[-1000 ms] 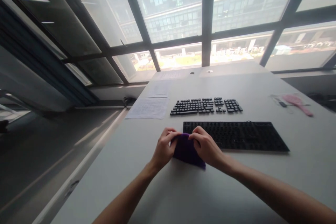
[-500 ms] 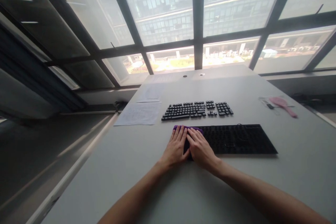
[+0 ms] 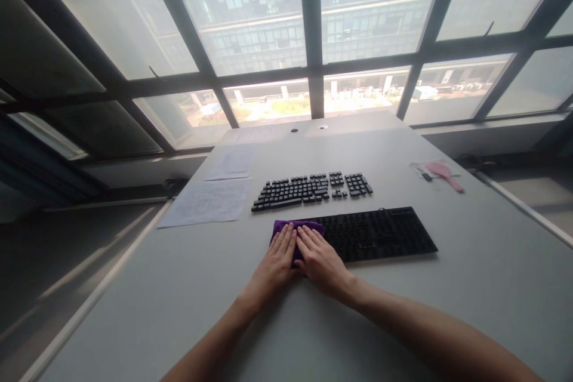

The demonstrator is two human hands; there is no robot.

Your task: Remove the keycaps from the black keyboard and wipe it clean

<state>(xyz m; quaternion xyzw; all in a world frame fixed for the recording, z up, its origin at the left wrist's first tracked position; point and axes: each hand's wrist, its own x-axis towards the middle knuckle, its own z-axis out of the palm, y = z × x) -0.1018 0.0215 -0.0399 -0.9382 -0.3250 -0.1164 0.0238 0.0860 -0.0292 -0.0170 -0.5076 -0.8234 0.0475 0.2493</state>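
Observation:
A purple cloth (image 3: 315,226) lies over the left end of a black keyboard base (image 3: 403,236) whose keycaps are off. My left hand (image 3: 277,259) rests flat on the cloth, fingers stretched out. Beside it my right hand (image 3: 321,259) presses flat too, fingers straight, the two hands nearly touching at the fingertips. Behind the base, loose black keycaps (image 3: 290,192) are laid out in keyboard order. My hands cover part of the cloth and the base's left end.
Papers (image 3: 210,202) lie on the left of the white table (image 3: 188,286). On the right are a pink hairbrush (image 3: 443,174) and a small black item (image 3: 427,177) by a clear bag. Two round holes pierce the table's far part. Large windows (image 3: 264,18) stand beyond.
The view has turned slightly right, so everything sits further left. Both hands have slid a little toward me over the keyboard base, and more of the purple cloth shows beyond the fingertips.

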